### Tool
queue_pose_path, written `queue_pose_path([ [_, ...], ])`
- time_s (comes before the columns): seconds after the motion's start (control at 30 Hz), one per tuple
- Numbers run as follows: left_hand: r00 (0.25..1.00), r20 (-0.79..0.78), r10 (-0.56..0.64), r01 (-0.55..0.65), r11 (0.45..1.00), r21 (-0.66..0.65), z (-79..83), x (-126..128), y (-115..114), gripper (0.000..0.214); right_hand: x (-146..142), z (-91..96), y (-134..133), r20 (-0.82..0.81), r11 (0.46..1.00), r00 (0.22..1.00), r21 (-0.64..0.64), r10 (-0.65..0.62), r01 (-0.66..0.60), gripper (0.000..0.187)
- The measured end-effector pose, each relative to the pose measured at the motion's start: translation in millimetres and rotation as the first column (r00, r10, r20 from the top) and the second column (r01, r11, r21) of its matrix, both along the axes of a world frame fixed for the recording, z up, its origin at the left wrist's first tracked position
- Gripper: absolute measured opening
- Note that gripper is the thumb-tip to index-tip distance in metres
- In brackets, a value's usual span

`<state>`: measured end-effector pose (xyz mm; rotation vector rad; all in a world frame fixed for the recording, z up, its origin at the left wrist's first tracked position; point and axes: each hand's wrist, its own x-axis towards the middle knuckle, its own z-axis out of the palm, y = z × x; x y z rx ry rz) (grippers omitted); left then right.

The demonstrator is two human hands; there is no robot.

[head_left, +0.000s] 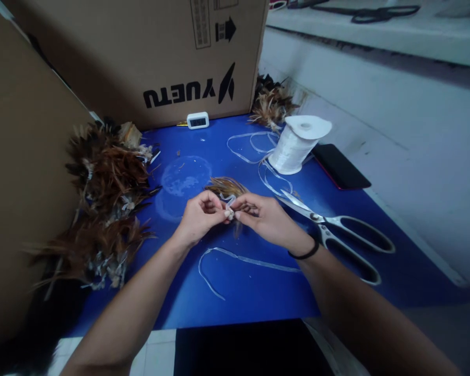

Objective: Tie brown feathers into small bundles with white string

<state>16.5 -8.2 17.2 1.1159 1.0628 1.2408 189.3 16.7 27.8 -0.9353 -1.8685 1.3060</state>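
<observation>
Over the blue table, a small bundle of brown feathers fans away from me between my hands. My left hand pinches its pale quill end with thumb and fingertips. From the other side, my right hand, with a black band at the wrist, pinches at the same spot. A loop of thin white ribbon shows between the fingers, and which hand grips the ribbon cannot be made out. Another strip of ribbon lies on the table below my hands. To the right lie large scissors, blades partly apart.
Heaps of brown feather bundles line the left side, and another pile sits at the back. A white ribbon spool stands near a dark phone. A small digital display stands before a cardboard box. A wall bounds the right.
</observation>
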Motion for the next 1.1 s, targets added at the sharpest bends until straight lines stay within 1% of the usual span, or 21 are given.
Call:
queue_pose_path([
  [0.13, 0.991, -0.106, 0.087, -0.073, 0.989, 0.129, 1.5, 3, -1, 0.030, -1, -0.5, 0, -0.026, 0.997, 0.998, -0.051, -0.053, 0.052, 0.008],
  [0.23, 0.979, -0.152, 0.134, -0.105, 0.977, 0.186, 2.9, 6, -2, 0.029, -3, 1.1, 0, -0.022, 0.988, 0.996, -0.134, -0.084, 0.081, 0.008],
  [0.43, 0.962, -0.186, 0.199, -0.154, 0.960, 0.234, 1.0, 10, -5, 0.026, -4, 5.2, 0, -0.064, 0.963, 0.996, -0.267, -0.055, 0.036, 0.012],
  [0.57, 0.946, -0.230, 0.227, -0.166, 0.953, 0.254, -1.0, 11, -6, 0.025, -4, 6.5, 1, -0.047, 0.947, 0.995, -0.313, -0.085, 0.067, 0.013],
  [0.8, 0.925, -0.266, 0.273, -0.190, 0.935, 0.299, -2.0, 13, -7, 0.025, -6, 5.6, 1, -0.115, 0.898, 0.989, -0.438, -0.096, 0.037, 0.010],
  [0.9, 0.920, -0.268, 0.285, -0.200, 0.932, 0.303, -2.6, 14, -8, 0.024, -6, 3.8, 2, -0.107, 0.899, 0.989, -0.436, -0.101, 0.044, 0.010],
  [1.1, 0.902, -0.292, 0.318, -0.237, 0.930, 0.282, -3.3, 16, -9, 0.025, -6, 3.6, 3, -0.069, 0.930, 0.993, -0.363, -0.094, 0.063, 0.012],
])
